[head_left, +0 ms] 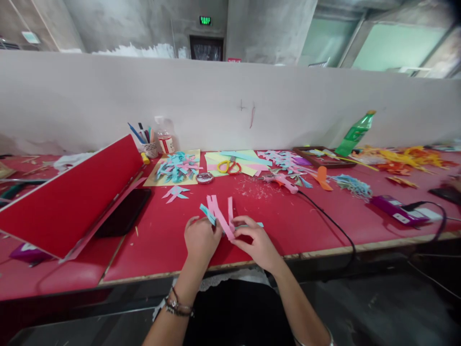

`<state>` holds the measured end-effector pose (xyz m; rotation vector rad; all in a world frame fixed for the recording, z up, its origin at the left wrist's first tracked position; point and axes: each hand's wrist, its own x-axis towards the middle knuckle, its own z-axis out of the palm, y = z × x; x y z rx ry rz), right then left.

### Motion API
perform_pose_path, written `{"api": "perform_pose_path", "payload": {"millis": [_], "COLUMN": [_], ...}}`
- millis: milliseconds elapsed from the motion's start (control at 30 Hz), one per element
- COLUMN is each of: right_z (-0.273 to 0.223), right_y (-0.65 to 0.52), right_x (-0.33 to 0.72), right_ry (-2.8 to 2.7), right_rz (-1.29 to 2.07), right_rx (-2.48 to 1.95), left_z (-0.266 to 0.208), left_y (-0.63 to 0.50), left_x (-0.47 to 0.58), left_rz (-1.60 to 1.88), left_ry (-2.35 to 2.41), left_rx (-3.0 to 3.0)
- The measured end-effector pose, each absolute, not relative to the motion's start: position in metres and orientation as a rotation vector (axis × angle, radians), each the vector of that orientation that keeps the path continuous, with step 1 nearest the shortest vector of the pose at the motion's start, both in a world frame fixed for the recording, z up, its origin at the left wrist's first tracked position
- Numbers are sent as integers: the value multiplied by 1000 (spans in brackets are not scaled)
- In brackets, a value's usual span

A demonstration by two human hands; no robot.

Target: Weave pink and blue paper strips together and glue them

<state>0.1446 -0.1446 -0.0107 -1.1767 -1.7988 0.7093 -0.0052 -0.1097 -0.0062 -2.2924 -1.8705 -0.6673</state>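
Pink paper strips [220,215] stand up between my two hands, just above the red table near its front edge. My left hand [202,236] is closed round their lower left part, together with a light blue paper strip [208,213]. With thumb and fingertips, my right hand [255,239] pinches the lower right end of the pink strips. Another blue strip end [260,224] sticks out past the right fingers. How the strips are joined is hidden by my fingers. A folded pink and blue paper piece [175,193] lies beyond my left hand.
Behind are a heap of folded paper pieces [177,168], yellow-handled scissors [229,166], a round tin [205,178] and a pink glue gun [281,181] with a trailing cord. A red folder [82,192] and dark phone [124,214] lie left; a purple power strip [399,210] right.
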Motion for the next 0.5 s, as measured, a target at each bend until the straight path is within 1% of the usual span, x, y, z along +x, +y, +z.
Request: {"api": "perform_pose_path", "payload": {"millis": [200, 500], "right_z": [-11, -10], "right_y": [-144, -148], "right_x": [148, 145], "right_ry": [-1829, -2004], "right_rz": [796, 663], "right_rx": [-1169, -1205], "left_z": [-6, 1], "left_y": [-110, -112], "left_x": [-5, -4], "left_rz": [-685, -636], "left_ry": [-1881, -2033], "left_rx": [-2305, -2320]}}
